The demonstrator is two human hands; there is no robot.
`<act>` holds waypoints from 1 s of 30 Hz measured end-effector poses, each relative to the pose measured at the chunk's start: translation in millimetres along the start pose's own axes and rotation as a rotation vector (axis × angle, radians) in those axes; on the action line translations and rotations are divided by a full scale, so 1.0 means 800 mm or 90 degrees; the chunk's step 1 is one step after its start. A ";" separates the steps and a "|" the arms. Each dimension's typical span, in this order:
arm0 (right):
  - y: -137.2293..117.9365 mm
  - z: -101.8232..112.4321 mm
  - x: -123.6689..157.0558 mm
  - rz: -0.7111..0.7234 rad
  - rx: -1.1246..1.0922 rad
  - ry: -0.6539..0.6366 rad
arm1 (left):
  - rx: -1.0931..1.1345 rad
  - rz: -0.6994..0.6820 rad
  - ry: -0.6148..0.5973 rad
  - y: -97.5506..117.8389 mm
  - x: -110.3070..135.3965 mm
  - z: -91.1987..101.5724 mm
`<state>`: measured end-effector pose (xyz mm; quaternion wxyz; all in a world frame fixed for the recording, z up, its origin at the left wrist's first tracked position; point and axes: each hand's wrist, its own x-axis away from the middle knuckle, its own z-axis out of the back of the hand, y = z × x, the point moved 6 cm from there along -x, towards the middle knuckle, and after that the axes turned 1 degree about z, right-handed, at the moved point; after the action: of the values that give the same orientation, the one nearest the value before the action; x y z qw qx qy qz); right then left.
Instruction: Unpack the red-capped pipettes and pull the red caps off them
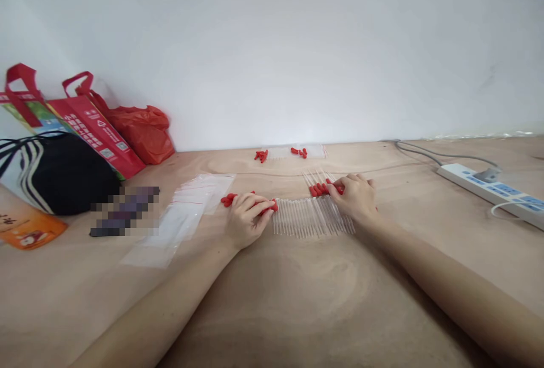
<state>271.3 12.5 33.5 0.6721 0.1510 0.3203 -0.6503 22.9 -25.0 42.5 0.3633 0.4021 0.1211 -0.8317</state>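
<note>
My left hand (246,219) is closed, thumb and fingers together around a red rubber bulb (274,205) that pokes out at the fingertips. More red rubber bulbs (229,199) lie just behind that hand. A row of clear thin dropper tubes (300,219) is spread side by side between my hands. My right hand (355,193) pinches a red bulb at the right end of a short line of red-capped droppers (318,189), whose clear stems point toward the wall. Its palm hides part of the tube row, and a speck of red shows beside it.
Overlapping clear zip bags (187,203) lie to the left, near a pixelated dark object (125,212). A black drawstring bag (76,172) and red bags (140,132) stand far left. Small red bulbs (298,152) rest by the wall. A white power strip (497,189) lies right.
</note>
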 end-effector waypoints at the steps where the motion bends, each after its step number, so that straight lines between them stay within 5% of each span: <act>1: -0.004 0.008 0.003 0.022 -0.044 0.007 | -0.014 0.005 0.005 0.000 0.000 0.001; 6: -0.040 0.039 0.037 0.224 -0.244 -0.041 | -0.087 -0.045 0.009 0.021 -0.005 0.004; 12: -0.066 0.038 0.073 0.291 -0.326 -0.046 | -0.055 -0.134 -0.037 0.063 0.000 -0.009; 30: -0.087 0.041 0.092 0.420 -0.171 0.095 | -0.080 -0.172 -0.050 0.076 0.003 -0.016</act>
<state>207.4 -72.5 26.7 0.8342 0.2038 0.3850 -0.3382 72.0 -62.6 37.5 0.2766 0.3257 0.2113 -0.8791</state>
